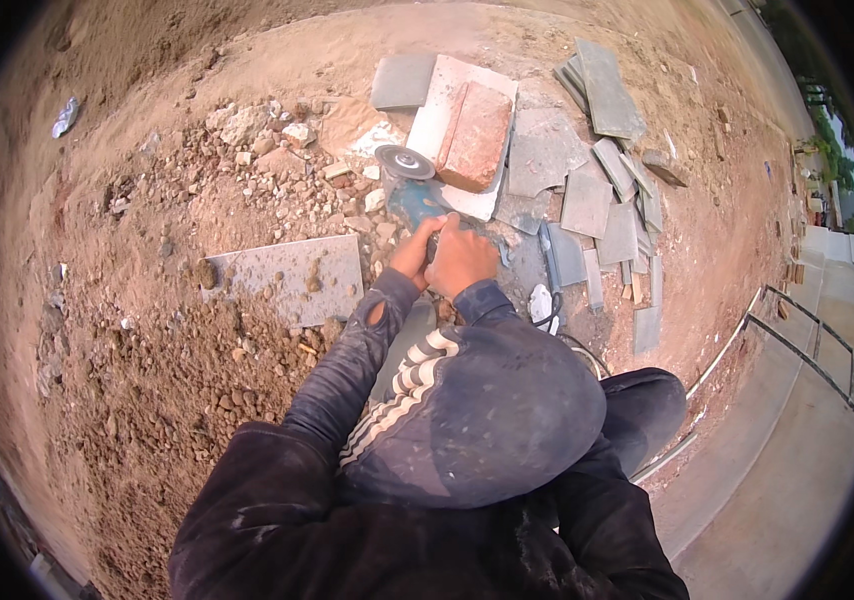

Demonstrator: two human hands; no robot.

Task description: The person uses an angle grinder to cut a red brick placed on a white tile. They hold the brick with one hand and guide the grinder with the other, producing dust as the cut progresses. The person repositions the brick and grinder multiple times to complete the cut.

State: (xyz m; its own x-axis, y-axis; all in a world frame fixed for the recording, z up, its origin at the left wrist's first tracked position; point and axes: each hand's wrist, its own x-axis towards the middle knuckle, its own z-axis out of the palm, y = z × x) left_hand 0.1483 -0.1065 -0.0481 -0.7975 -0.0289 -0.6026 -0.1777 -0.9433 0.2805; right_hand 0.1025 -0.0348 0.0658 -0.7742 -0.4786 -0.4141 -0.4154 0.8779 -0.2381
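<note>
Both my hands are wrapped round a teal angle grinder (412, 203) in front of me. My left hand (410, 257) and my right hand (463, 257) press together on its rear body, hiding much of it. At its far end, a dark cutting disc (405, 162) lies beside the left edge of a pale slab (433, 112); whether they touch, I cannot tell. On that slab rests a reddish block (477, 137) with a groove along its left side. A grey tile (402, 82) adjoins the slab's far left side.
Several grey tile pieces (587, 200) lie piled to the right. A flat grey board (297, 275) sprinkled with soil lies to the left, among rubble (257, 150) and loose dirt (177, 420). A dark cable (587, 352) runs near my knee (517, 420). Metal railing (817, 330) stands at right.
</note>
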